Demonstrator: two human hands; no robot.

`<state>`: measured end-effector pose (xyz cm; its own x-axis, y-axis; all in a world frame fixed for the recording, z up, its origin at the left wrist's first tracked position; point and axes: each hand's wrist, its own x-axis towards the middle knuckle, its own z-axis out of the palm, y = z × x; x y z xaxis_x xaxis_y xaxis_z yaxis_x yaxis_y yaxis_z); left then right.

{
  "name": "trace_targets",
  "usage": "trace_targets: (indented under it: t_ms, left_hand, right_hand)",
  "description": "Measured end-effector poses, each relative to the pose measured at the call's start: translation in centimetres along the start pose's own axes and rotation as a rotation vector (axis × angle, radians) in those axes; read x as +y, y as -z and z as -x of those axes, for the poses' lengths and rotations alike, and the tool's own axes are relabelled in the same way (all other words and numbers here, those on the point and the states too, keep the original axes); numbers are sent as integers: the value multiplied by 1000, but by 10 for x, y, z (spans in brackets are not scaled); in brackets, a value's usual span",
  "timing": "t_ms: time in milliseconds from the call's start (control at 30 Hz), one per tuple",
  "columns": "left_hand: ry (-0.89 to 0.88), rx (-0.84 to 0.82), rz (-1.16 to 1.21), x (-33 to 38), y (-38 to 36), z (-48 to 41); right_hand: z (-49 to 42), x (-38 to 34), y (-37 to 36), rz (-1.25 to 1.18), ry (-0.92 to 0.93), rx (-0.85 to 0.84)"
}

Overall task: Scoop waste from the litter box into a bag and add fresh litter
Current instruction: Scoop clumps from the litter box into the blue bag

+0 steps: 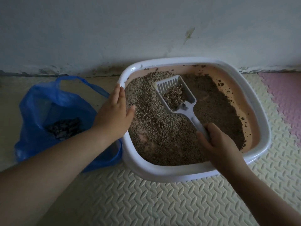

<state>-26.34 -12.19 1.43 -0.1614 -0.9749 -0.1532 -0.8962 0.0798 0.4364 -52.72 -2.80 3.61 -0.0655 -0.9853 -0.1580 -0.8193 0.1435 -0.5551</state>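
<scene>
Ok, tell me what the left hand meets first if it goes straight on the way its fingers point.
Probably the far-left corner of the litter box rim; the left hand lies along that rim. Beyond it, the wall.

- Left arm reaches in from lower left, forearm bare; left hand flat, palm down, fingers straight and together.
- Right arm comes from lower right; right hand fingers curled, gripping scoop handle.

Dim, flat indoor light, soft faint shadows, no glare, wide-angle bending at edges, slightly soft focus
</scene>
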Motion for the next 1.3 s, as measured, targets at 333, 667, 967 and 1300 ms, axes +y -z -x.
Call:
trace_targets:
  t_ms: [333, 667, 967, 1300]
  left_hand:
    - [-110, -2, -276, -93, 107, 69]
    - [79, 199, -280, -144, 117, 96]
    - [227, 114, -96, -165, 103, 115]
    - [211, 75, 197, -166, 107, 125]
  right_hand:
    - [-14, -55, -13, 25, 300, -242]
    - [-28, -117, -36, 164, 466, -385]
    - [-39, -140, -39, 269, 512, -489]
    - [-37, -161, -55, 406, 525, -579]
